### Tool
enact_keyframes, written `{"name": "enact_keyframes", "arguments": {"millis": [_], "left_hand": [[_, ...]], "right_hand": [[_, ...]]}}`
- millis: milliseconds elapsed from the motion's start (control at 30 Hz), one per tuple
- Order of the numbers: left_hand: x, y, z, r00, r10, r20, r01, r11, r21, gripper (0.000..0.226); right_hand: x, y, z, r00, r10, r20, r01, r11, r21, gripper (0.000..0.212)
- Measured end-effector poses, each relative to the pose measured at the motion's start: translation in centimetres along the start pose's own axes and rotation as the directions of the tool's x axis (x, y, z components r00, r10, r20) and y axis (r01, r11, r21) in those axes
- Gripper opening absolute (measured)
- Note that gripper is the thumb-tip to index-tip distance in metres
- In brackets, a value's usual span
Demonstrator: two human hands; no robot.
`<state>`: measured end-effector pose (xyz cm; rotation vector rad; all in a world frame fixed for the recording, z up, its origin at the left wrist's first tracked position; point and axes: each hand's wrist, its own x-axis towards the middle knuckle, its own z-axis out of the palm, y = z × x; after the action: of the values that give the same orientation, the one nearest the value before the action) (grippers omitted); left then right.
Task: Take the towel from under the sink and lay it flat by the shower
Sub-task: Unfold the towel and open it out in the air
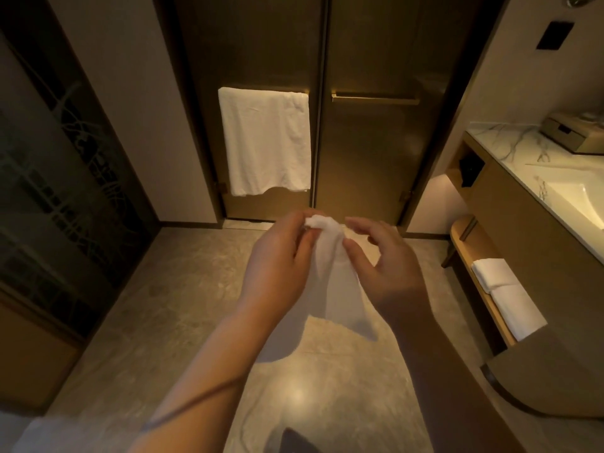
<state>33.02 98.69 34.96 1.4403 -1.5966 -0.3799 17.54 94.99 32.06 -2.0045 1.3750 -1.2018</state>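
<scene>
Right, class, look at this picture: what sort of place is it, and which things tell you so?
Probably a hotel bathroom: a white towel hangs on a rail across bronze glass shower doors, a marble vanity counter holds a basin, and folded towels sit on the shelf beneath.
</scene>
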Motion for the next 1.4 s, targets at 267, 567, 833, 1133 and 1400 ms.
{"name": "enact_keyframes", "arguments": {"millis": [267, 567, 833, 1133, 1400], "left_hand": [[0.1, -0.5, -2.1, 0.999, 0.044, 0.011, -0.044, 0.999, 0.016, 0.023], [-0.9, -1.4, -3.6, 1.0, -0.009, 0.016, 0.01, 0.997, -0.078, 0.033], [-1.1, -1.9, -3.1, 0.996, -0.08, 0.036, 0.081, 0.996, -0.043, 0.01], [0.0, -0.8, -2.3, 0.997, 0.033, 0.076, -0.035, 0.999, 0.027, 0.011], [-0.4, -2.5, -3.0, 0.97, -0.094, 0.222, 0.076, 0.993, 0.09, 0.035]], "right_hand": [[-0.3, -1.4, 2.2, 0.996, -0.022, 0.084, 0.004, 0.98, 0.201, 0.021], [-0.5, -2.3, 2.4, 0.998, 0.018, 0.057, -0.033, 0.964, 0.263, 0.005], [0.2, -2.3, 0.5, 1.0, 0.011, 0.027, -0.017, 0.974, 0.224, 0.009], [0.3, -2.7, -0.5, 0.997, -0.073, -0.001, 0.072, 0.986, 0.153, 0.013], [0.1, -3.2, -1.1, 0.99, -0.009, -0.144, 0.039, 0.977, 0.209, 0.01]]}}
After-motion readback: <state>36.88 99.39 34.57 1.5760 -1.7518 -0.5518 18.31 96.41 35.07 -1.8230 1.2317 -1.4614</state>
